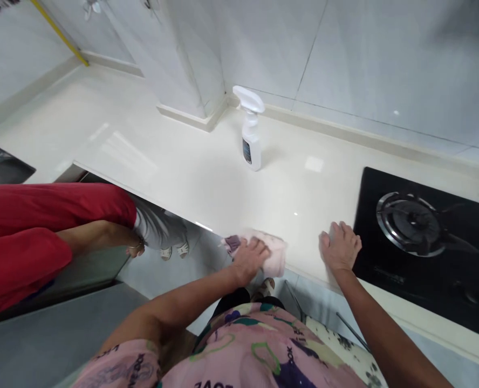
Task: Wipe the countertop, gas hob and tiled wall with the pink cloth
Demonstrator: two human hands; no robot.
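Note:
At the counter's front edge, my left hand presses on a pink cloth, which is partly smeared by motion. A purple part of the cloth pokes out to the left of the fingers, and some of it hangs over the edge. My right hand leans on the white countertop with its fingers spread, just left of the black gas hob. Farther back, a white spray bottle with a dark label stands upright, apart from both hands.
To the left stands another person in a red top, one hand hanging beside the counter. A sink lies at the far left. Behind the counter a tiled wall and a pillar rise.

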